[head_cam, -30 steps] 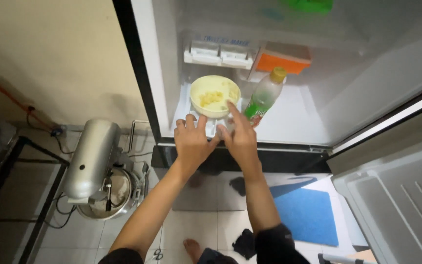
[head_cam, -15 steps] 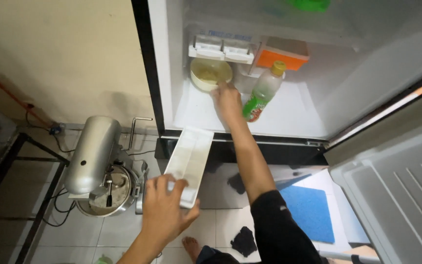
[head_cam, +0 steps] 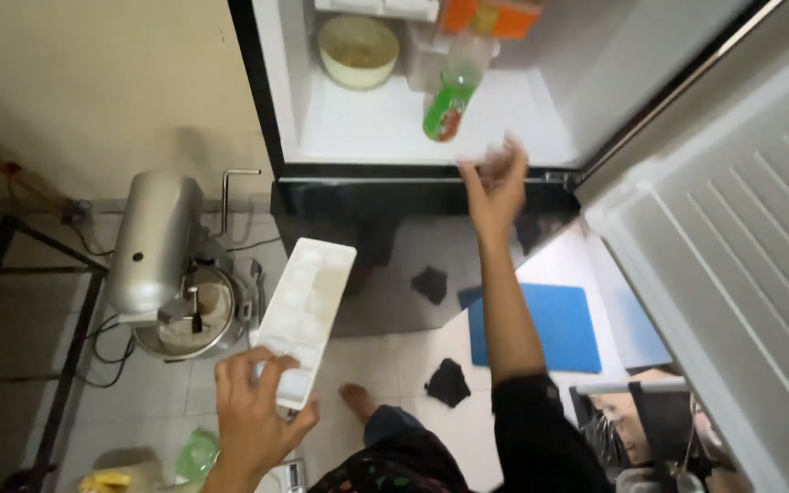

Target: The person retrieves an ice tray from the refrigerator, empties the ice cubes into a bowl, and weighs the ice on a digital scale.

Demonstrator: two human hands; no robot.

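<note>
Your left hand (head_cam: pixel 253 415) has its grip closed on the near end of the ice tray (head_cam: pixel 306 315), long axis running from you toward the freezer (head_cam: pixel 431 119), low and left of it. Your right hand (head_cam: pixel 497 178) is nearer the freezer, at its front edge, blurred with fingers spread, holding nothing.

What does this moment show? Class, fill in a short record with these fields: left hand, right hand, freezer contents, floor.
left hand: left hand grips one end of a white ice cube tray
right hand: right hand raised, blurred, at the freezer compartment front edge; holds nothing I can make out
freezer contents: pale bowl, green bottle, orange box
floor: silver stand mixer, blue mat, dark cloths
</note>
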